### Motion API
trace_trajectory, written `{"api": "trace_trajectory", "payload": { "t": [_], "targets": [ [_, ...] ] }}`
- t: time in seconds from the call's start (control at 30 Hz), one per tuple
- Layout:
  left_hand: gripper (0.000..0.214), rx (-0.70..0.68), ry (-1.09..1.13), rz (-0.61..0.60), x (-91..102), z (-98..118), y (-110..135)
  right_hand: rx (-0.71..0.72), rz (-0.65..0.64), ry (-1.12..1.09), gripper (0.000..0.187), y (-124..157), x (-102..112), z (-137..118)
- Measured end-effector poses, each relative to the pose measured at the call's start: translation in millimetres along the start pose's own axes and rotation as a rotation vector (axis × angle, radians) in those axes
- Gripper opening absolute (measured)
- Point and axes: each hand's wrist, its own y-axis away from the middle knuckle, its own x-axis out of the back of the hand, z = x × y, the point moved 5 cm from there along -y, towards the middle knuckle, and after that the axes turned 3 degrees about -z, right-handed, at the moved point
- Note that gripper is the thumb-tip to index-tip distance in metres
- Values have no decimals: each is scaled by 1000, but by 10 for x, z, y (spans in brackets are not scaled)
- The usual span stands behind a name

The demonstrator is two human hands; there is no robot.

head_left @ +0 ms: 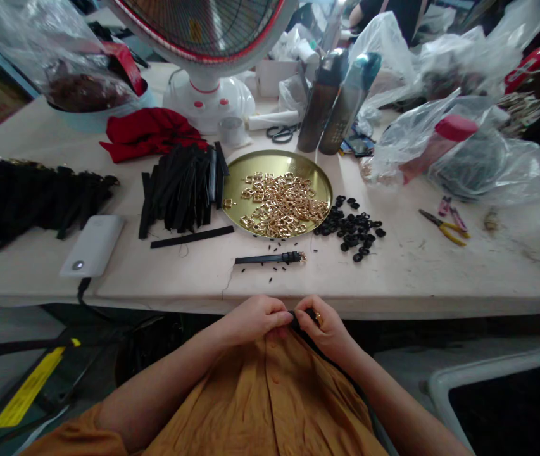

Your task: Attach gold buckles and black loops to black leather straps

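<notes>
"Black strap (293,318) first: where is it?"

"Between the left hand (260,316) and the right hand (327,328), just off the near edge of the table (407,278), in front of the shirt (232,405). Only a short dark piece shows, so I can't say which part is being worked."

"How would you do that well?"

"I'd pinch close to the working spot, hold 1 side firm while the other does the fine shifting, and keep it flat so it doesn't twist."

"And the fingers?"

"No gap to speak of on either side. On the left, thumb and index finger press together on the strap; on the right, they nip it just beside. A gold-coloured bit (318,318) shows at the right fingers; buckle or ring, I can't tell."

"Farther out?"

"On the table, 1 buckled strap (270,259) lies among tiny black pieces (270,280). Beyond, a gold tray (270,159) bears heaped buckles (282,206), with black rings (357,232) near its right rim and black strips (179,190) on its left."
</notes>
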Motion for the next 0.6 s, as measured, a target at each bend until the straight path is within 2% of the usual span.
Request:
{"api": "trace_trajectory", "payload": {
  "t": [0.3, 0.6],
  "targets": [
    [32, 34, -45, -48, 62, 64, 70, 23, 56, 40, 11, 7, -28, 46],
    [37, 27, 82, -43, 17, 80, 17, 0, 21, -117, 14, -1, 25, -6]
  ]
}}
